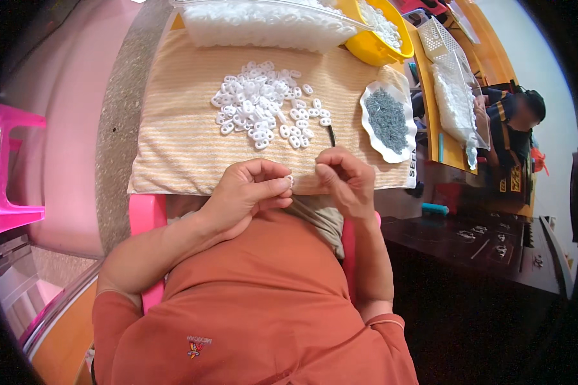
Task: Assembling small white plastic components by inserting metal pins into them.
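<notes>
Between the thumb and index finger of my left hand (250, 190) is a small white plastic piece (290, 181), mostly covered by the fingertips. My right hand (348, 181) is a short way to its right, thumb and index finger pinched together; what they hold is too small to make out. A thin black stick (331, 136) sticks out beyond the right hand, its near end hidden, so I cannot tell whether it is gripped or lying on the cloth. Beyond both hands lies a heap of white oval two-holed pieces (253, 99), with several loose ones (295, 131) spread on its right.
A striped beige cloth (180, 141) covers the table. At the back stand a clear bin (270, 29) and a yellow basin (372, 51) of white pieces. A scalloped white dish (370, 122) holds small grey parts (388, 122). Another person (514, 122) sits at the right.
</notes>
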A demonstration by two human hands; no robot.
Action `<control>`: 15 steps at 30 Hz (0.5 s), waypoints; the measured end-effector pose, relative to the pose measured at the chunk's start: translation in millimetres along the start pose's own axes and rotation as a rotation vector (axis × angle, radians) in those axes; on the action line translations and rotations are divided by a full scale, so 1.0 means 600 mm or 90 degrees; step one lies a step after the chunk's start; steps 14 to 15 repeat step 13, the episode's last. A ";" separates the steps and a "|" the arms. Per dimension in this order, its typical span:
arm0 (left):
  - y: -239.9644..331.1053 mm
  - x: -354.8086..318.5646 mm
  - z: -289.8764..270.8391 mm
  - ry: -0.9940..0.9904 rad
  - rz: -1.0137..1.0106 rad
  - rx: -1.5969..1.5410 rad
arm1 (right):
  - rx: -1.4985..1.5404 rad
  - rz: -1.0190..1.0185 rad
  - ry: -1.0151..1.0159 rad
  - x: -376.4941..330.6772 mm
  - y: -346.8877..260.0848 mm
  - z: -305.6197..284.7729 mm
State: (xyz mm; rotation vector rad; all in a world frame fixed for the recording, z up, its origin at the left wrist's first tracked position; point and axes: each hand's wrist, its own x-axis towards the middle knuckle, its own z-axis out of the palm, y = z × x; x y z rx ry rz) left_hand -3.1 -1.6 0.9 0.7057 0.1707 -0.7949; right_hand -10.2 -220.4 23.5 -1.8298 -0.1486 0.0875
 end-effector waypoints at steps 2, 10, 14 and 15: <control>0.000 0.001 0.001 0.000 0.004 0.002 | 0.112 0.046 0.023 -0.007 -0.015 0.033; -0.002 0.001 -0.001 0.001 0.006 -0.013 | 0.237 0.132 0.011 -0.014 -0.009 0.060; -0.007 0.003 -0.007 -0.005 0.011 -0.018 | 0.209 0.074 0.005 -0.018 0.011 0.062; -0.007 0.003 -0.007 -0.005 0.011 -0.018 | 0.209 0.074 0.005 -0.018 0.011 0.062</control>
